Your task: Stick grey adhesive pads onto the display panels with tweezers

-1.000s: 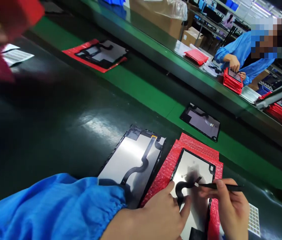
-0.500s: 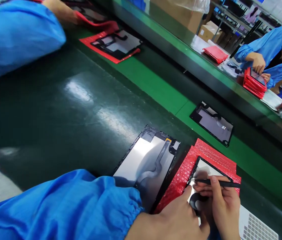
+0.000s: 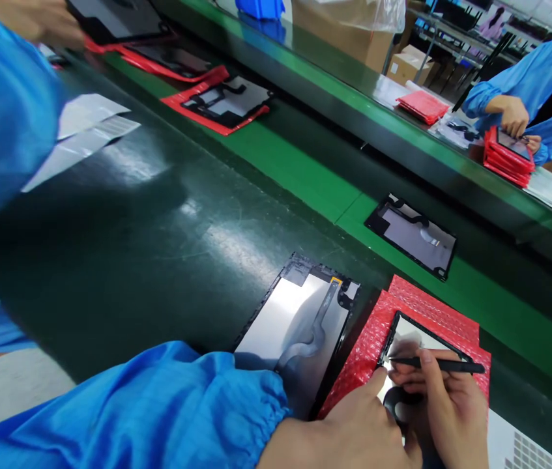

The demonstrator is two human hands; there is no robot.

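Black tweezers are pinched in my right hand, their tip at the left edge of a screen panel. This panel has a black frame and a silvery back, and lies on red bubble-wrap pouches. My left hand grips the panel's near left side, its index fingertip close to the tweezers' tip. Its other fingers are partly hidden. Just left of the pouches lies a larger screen panel with a grey ribbon cable, partly behind my left sleeve.
Another panel lies on the green strip. Panels on red pouches are further left. A co-worker's hand is at a panel, beside white sheets. Across the bench, another person's hands work over stacked red pouches.
The nearby co-worker's arm has moved left, uncovering the white sheets; a panel now shows by that hand. My hands keep nearly the same pose on the panel as the view shifts slightly.
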